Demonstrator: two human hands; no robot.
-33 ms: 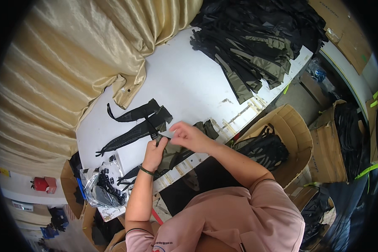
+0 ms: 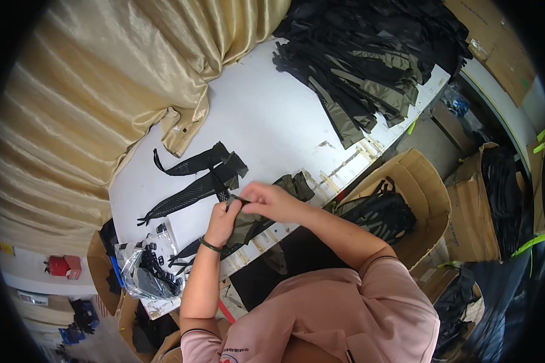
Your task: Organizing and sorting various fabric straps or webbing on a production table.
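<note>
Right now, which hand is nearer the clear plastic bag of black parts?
Left. The left hand is up and to the right of the plastic bag in the picture; the right hand is farther right, beyond the left.

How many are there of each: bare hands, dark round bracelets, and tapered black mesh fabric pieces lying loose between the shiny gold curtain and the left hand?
Bare hands, left and right: 2
Dark round bracelets: 1
Tapered black mesh fabric pieces: 2
Total: 5
</note>
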